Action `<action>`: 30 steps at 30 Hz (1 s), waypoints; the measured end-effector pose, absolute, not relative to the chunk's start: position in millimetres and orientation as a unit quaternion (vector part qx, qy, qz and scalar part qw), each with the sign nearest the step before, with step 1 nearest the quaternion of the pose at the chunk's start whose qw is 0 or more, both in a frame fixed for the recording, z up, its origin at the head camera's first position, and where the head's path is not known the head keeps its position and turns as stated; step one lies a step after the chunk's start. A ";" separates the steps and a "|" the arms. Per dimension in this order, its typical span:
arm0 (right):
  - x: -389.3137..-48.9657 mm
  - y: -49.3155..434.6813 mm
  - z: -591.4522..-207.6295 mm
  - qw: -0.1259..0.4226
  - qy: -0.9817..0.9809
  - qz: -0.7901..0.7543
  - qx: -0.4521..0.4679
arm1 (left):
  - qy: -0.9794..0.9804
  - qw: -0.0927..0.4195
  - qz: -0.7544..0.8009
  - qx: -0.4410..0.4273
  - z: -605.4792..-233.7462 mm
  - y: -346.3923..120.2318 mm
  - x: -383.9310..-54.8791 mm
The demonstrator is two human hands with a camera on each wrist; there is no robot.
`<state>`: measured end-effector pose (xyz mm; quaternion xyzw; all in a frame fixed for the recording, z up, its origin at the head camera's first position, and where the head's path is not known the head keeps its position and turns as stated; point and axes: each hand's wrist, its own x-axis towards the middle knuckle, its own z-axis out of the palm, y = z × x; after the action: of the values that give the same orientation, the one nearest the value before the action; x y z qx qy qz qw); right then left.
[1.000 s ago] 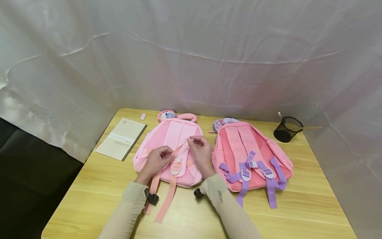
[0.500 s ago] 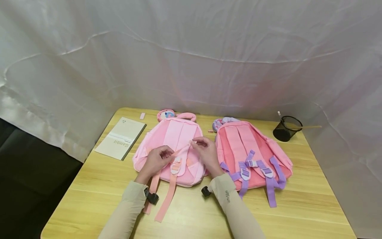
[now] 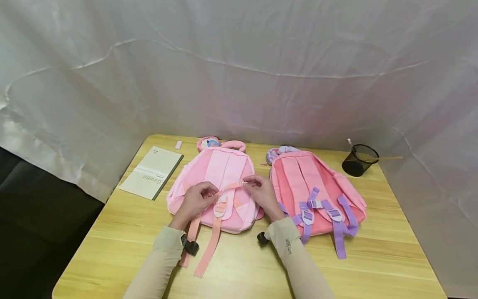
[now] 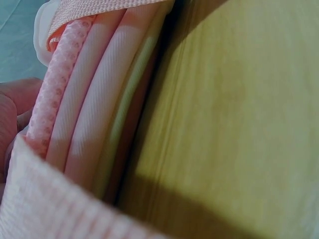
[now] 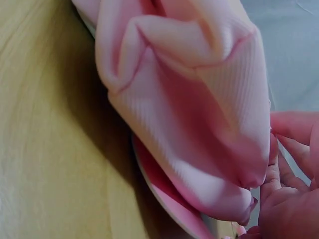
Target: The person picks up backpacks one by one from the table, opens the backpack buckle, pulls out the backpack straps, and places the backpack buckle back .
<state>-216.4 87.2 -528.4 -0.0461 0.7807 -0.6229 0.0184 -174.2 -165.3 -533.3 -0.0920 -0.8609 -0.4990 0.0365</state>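
Note:
A light pink backpack (image 3: 218, 164) lies with its shoulder straps up in the head view. Over its lower part my left hand (image 3: 195, 202) pinches a peach webbing strap (image 3: 230, 187). My right hand (image 3: 263, 195) pinches the pale buckle (image 3: 240, 182) at that strap's other end, so the strap spans between both hands. Below hangs another peach strap with a white adjuster (image 3: 219, 210). The left wrist view catches only part of the left hand (image 4: 15, 107) beside the bag's padded edge. At the right of the right wrist view, fingers of the right hand (image 5: 291, 174) show beside the bag's side.
To the right lies a coral pink backpack (image 3: 325, 176) with purple straps (image 3: 339, 236). A notebook (image 3: 147, 176) and a small pale pink piece (image 3: 178, 145) are at the left. A black mesh pen cup (image 3: 354, 165) leans near the table's right edge. Grey curtain (image 3: 239, 83) surrounds the table.
My right hand has moved to the right and slightly toward me, drawing the buckle end of the strap lower. The left hand has stayed nearly still.

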 end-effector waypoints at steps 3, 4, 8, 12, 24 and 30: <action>-216.2 88.0 -528.4 0.026 0.789 -0.612 -0.044 | -0.862 0.034 -0.497 -0.092 -533.1 -165.3 -174.4; -216.1 88.2 -528.2 0.029 0.792 -0.609 -0.043 | -0.862 0.033 -0.497 -0.092 -533.2 -165.3 -174.4; -215.5 88.5 -527.3 0.035 0.800 -0.597 -0.044 | -0.861 0.029 -0.499 -0.094 -533.7 -165.1 -174.5; -215.2 88.4 -526.4 0.037 0.806 -0.589 -0.042 | -0.856 0.029 -0.505 -0.101 -533.4 -165.1 -174.0; -205.3 94.7 -503.9 0.047 0.819 -0.571 -0.014 | -0.831 -0.009 -0.540 -0.131 -532.3 -168.5 -172.2; -191.2 125.9 -469.8 -0.009 0.830 -0.550 -0.091 | -0.824 0.035 -0.537 -0.179 -518.4 -168.9 -170.1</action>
<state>-191.2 125.9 -469.8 -0.0913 0.8300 -0.5502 -0.0093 -170.1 -168.9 -518.4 -0.1795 -0.8236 -0.5369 0.0351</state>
